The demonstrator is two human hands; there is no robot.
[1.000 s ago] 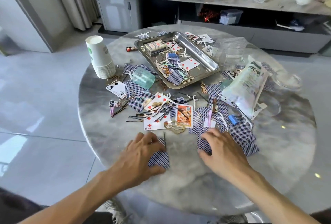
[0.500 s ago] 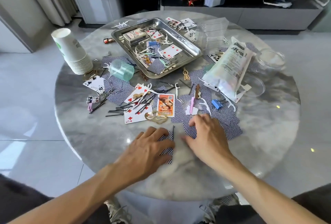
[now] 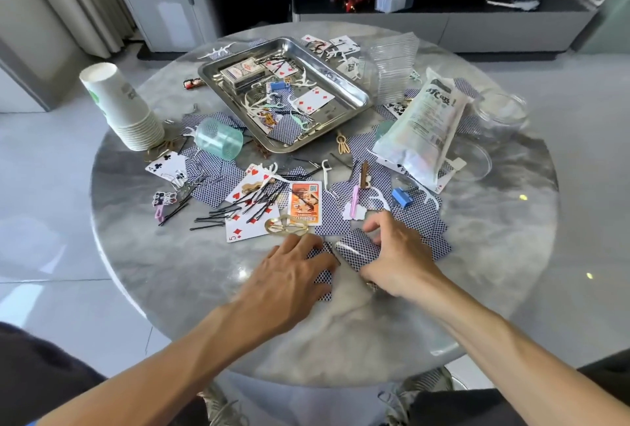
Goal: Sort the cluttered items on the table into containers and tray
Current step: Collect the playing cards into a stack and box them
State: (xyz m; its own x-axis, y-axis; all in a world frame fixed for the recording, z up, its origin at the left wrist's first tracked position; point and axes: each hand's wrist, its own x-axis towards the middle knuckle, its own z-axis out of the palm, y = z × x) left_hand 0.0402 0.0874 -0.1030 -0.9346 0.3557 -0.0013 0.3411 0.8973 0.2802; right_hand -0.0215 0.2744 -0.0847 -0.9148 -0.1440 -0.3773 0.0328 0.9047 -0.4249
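Blue-backed playing cards lie scattered over the round marble table (image 3: 177,269). My right hand (image 3: 395,255) curls round a small stack of blue-backed cards (image 3: 358,250), lifting its near edge. My left hand (image 3: 293,272) rests flat, fingers straight, on another blue-backed card (image 3: 322,280) just left of that stack. A steel tray (image 3: 344,85) at the back holds a card box, cards and floss picks. Black hairpins (image 3: 245,204), a gold hair clip (image 3: 286,226) and an orange card (image 3: 305,202) lie just beyond my hands.
A stack of paper cups (image 3: 119,108) stands at the left. A teal cup (image 3: 220,139) lies on its side. A white packet (image 3: 422,129), clear plastic cups (image 3: 395,64) and clear lids (image 3: 501,112) crowd the right. A low cabinet stands behind the table.
My right hand slid left from the card pile and now grips a gathered stack beside my left hand. The left hand stays pressed on its card. The camera tipped downward.
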